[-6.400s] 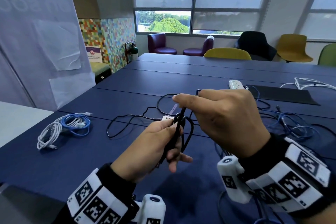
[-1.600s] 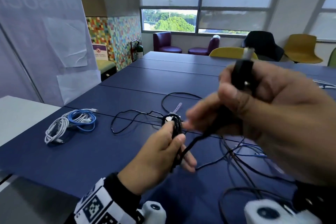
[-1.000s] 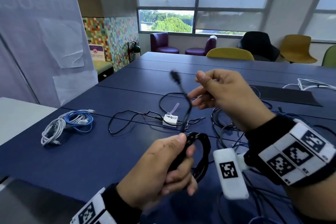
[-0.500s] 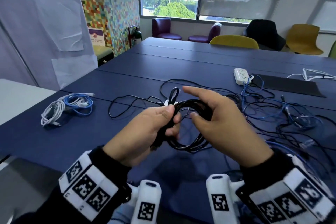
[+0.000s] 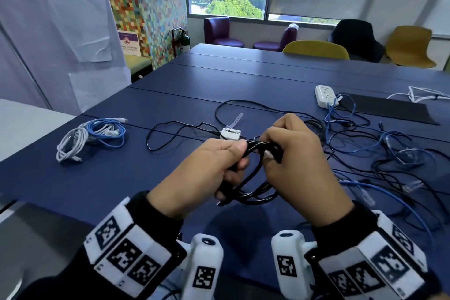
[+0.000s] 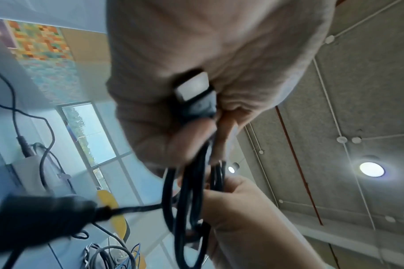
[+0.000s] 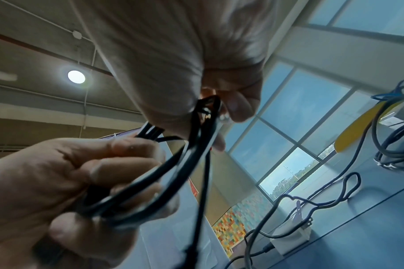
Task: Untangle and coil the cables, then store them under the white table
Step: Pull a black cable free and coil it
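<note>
A black cable (image 5: 253, 193) is wound into a small coil that I hold in both hands above the blue table (image 5: 73, 185). My left hand (image 5: 237, 163) grips the coil's left side, fingers curled round the strands. My right hand (image 5: 270, 151) pinches the top of the coil between thumb and fingers. In the left wrist view the left hand (image 6: 196, 123) also holds a plug (image 6: 192, 89) of the cable (image 6: 184, 209). The right wrist view shows my right hand (image 7: 210, 112) pinching the strands of the black cable (image 7: 173, 172).
A coiled white and blue cable bundle (image 5: 90, 136) lies at the left. A small white box (image 5: 230, 134) with a thin black lead sits beyond my hands. A tangle of blue and black cables (image 5: 394, 156), a power strip (image 5: 326, 96) and a black mat (image 5: 389, 112) are at the right. The white table (image 5: 24, 124) is at the far left.
The right hand drew the loose cable end up, brought it down to the coil with fingers spread, and now pinches the coil's top. The left hand kept its grip throughout.
</note>
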{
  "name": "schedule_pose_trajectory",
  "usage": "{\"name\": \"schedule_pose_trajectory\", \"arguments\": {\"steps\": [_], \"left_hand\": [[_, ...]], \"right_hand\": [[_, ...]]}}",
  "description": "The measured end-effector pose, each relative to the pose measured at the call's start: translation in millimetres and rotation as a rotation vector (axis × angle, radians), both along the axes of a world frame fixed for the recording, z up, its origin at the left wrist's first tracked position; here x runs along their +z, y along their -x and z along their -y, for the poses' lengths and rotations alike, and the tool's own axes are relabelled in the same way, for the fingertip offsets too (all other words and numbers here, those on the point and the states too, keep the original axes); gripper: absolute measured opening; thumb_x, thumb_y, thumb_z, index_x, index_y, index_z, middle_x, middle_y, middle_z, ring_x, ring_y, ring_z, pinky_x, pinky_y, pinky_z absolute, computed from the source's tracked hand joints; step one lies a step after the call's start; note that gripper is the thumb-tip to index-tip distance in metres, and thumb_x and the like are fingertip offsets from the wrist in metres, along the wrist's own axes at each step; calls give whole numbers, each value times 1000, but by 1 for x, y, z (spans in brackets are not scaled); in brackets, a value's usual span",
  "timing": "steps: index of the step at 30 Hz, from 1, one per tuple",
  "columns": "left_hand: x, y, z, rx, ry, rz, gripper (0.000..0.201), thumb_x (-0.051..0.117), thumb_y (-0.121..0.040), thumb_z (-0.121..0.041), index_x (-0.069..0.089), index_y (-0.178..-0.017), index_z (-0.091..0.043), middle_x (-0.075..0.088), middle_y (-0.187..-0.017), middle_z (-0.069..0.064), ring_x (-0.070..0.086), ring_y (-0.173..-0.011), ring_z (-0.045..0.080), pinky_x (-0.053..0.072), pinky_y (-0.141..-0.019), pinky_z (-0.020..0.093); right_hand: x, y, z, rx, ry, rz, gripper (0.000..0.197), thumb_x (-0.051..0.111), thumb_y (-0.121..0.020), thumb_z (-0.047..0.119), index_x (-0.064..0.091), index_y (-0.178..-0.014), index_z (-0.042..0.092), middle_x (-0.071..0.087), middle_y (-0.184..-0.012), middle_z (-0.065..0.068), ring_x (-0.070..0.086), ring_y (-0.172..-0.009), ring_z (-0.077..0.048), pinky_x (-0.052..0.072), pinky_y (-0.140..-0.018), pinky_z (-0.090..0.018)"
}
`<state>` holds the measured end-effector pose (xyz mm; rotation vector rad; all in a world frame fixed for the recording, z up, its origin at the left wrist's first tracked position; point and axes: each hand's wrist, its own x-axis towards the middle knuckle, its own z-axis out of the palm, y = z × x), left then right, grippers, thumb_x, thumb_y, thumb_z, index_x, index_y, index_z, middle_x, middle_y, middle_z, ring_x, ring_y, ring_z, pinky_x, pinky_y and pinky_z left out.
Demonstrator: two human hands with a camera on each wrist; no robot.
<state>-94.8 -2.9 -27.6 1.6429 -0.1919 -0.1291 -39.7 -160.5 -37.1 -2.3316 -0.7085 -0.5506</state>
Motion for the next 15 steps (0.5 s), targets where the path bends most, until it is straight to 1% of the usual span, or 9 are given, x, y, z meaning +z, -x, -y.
{"name": "schedule_pose_trajectory", "arguments": {"steps": [1, 3, 6, 7, 9, 11, 12, 14, 15], "left_hand": [[0, 0, 3, 56, -30, 31, 37, 41, -93, -40, 46, -65, -16, 32, -50, -8, 23, -52, 17, 19, -45, 23], [0, -2, 8, 163, -89, 101, 42, 40, -103, -33, 45, -66, -13, 31, -46, -11, 26, -55, 21, 22, -42, 18], [2, -4, 12, 256, -74, 134, 40, 35, -104, -21, 44, -68, -7, 30, -40, -11, 29, -54, 21, 26, -38, 11], [2, -5, 12, 265, -54, 125, 40, 35, -104, -21, 44, -68, -6, 30, -40, -11, 28, -53, 19, 26, -37, 11], [2, -5, 9, 263, -23, 110, 39, 35, -104, -21, 44, -69, -5, 30, -40, -12, 26, -52, 18, 25, -37, 11], [0, -5, 7, 256, -21, 106, 39, 35, -103, -22, 45, -69, -5, 29, -42, -12, 25, -53, 19, 25, -37, 12], [0, -5, 6, 257, -28, 108, 39, 35, -103, -23, 45, -69, -6, 29, -43, -11, 25, -53, 19, 26, -37, 13], [1, -4, 7, 265, -43, 119, 40, 34, -104, -24, 45, -69, -8, 31, -43, -11, 28, -48, 15, 27, -38, 12], [1, -4, 8, 268, -51, 130, 40, 34, -104, -24, 45, -68, -8, 32, -42, -11, 29, -45, 11, 28, -38, 12]], "right_hand": [[0, -1, 1, 7, 4, -18, 13, 66, -74, -2, 64, -73, 10, 47, -86, 5, 47, -73, -11, 38, -62, -14], [0, -2, 3, 35, -16, -48, 13, 72, -74, 5, 62, -68, 11, 48, -83, 4, 48, -72, -10, 35, -60, -12], [7, 0, 7, 105, -87, -126, 31, 90, -60, 24, 59, -62, 21, 50, -78, 5, 47, -66, -11, 36, -58, -13], [10, 2, 9, 135, -130, -178, 34, 92, -55, 31, 60, -64, 24, 51, -78, 5, 47, -64, -11, 37, -57, -13], [13, 5, 12, 207, -221, -283, 39, 90, -50, 39, 66, -77, 25, 55, -83, 2, 51, -63, -13, 43, -59, -17], [12, 7, 14, 281, -321, -347, 45, 87, -51, 39, 70, -91, 29, 61, -92, -2, 54, -68, -15, 48, -62, -23], [11, 7, 14, 334, -393, -375, 44, 87, -54, 35, 71, -95, 29, 64, -96, -3, 56, -71, -13, 48, -62, -22], [9, 9, 13, 441, -528, -422, 36, 85, -61, 24, 75, -96, 24, 68, -95, 2, 55, -74, -7, 44, -61, -19], [8, 9, 12, 477, -568, -432, 28, 82, -66, 23, 77, -93, 20, 69, -92, 5, 53, -75, -6, 43, -63, -18]]}}
